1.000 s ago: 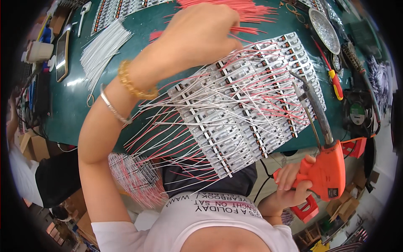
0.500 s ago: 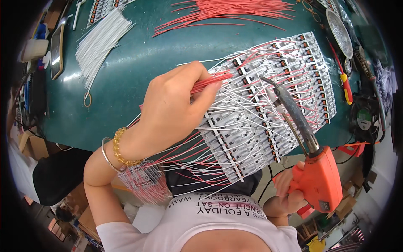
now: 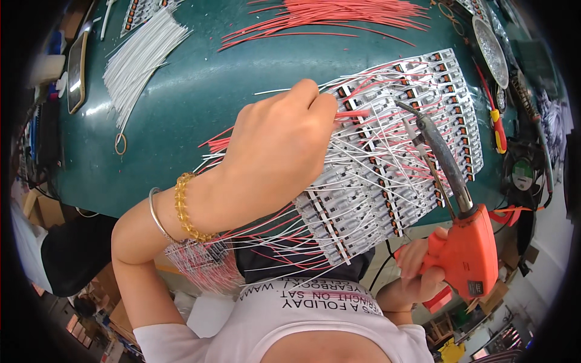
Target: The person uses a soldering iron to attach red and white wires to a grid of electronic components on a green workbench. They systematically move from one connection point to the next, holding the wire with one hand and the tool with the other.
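The left hand point(image 3: 275, 154) lies over the middle of a wide panel of LED circuit strips point(image 3: 387, 175) that slopes from the green counter point(image 3: 200, 91) down toward the person's lap. Its thumb and forefinger are pinched together on a short red wire point(image 3: 354, 113), holding the wire's end against one of the strips near the panel's upper middle. A gold bead bracelet point(image 3: 184, 209) and a thin silver bangle point(image 3: 158, 215) circle that wrist.

The right hand point(image 3: 420, 266), low at the right, has its grip wrapped tight around the handle of an orange soldering gun point(image 3: 469, 248). The gun's dark barrel runs up and to the left, and its tip point(image 3: 402, 107) sits just beside the end of the red wire, over the same strip; I cannot tell whether the tip touches it.

Many white and red wires already stand off the strips and trail over the counter's near edge. At the far edge lies a loose heap of red wires point(image 3: 333, 15), and to the left a bundle of white wires point(image 3: 136, 57). A phone point(image 3: 77, 69) lies just left of that bundle. A red-handled screwdriver point(image 3: 497, 130) lies right of the panel, near a small black fan point(image 3: 521, 175).
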A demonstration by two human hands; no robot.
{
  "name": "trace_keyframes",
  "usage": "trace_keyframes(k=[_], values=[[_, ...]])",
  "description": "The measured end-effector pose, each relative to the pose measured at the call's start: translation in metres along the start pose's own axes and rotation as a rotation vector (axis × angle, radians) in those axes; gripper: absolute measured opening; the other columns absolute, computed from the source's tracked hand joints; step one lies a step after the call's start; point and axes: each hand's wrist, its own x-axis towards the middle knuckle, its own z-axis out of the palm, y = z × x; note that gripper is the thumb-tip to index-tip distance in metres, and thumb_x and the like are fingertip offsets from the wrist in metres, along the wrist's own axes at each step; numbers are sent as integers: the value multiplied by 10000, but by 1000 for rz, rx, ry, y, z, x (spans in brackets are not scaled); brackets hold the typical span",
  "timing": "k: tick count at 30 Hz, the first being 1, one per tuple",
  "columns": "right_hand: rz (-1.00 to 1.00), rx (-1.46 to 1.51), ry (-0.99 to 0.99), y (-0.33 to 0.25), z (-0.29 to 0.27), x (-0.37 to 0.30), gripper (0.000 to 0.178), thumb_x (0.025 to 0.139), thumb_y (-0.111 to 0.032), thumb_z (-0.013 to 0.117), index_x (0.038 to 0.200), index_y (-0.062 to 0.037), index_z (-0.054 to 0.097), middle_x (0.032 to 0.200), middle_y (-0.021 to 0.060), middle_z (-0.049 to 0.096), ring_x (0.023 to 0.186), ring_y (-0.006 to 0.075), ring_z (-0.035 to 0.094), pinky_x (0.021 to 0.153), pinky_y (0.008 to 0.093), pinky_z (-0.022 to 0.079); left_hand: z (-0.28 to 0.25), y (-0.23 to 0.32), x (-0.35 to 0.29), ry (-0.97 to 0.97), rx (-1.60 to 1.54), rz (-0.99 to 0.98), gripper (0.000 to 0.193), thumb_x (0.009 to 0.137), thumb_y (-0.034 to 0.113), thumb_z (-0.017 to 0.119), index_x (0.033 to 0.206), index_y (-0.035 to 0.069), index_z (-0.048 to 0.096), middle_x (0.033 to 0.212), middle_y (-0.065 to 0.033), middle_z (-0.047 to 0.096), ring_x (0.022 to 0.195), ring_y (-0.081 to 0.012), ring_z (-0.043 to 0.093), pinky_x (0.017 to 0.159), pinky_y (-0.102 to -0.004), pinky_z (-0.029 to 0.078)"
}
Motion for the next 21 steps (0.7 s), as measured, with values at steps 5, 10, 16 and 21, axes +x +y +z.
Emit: trace_keyframes(k=[5,10,16,21], values=[[8,13,-2,2,-4,-2,686,893,-454,565,1274,79,361,494,11,440,380,93,377,403,235,350,-3,3,11,-152,138,19,101,757,72,651,751,10,571,733,-136,564,617,-326,561,549,-413,436],[-2,37,21,2,-5,-3,684,895,-456,560,1265,87,369,495,9,441,377,94,376,400,237,357,2,-9,18,-125,90,59,113,732,76,640,763,0,562,694,-132,566,607,-313,562,540,-402,435],[-4,15,30,5,-6,-5,695,891,-463,562,1257,97,374,489,2,435,372,94,374,397,240,362,-9,-19,23,-8,114,118,125,733,52,657,808,5,570,667,-95,535,573,-224,543,519,-327,429],[5,14,60,6,-4,-9,701,881,-473,575,1249,94,387,485,1,433,367,95,374,401,234,355,-11,-25,14,14,-185,6,111,786,54,651,858,-1,586,674,-67,528,573,-136,489,517,-284,399]])
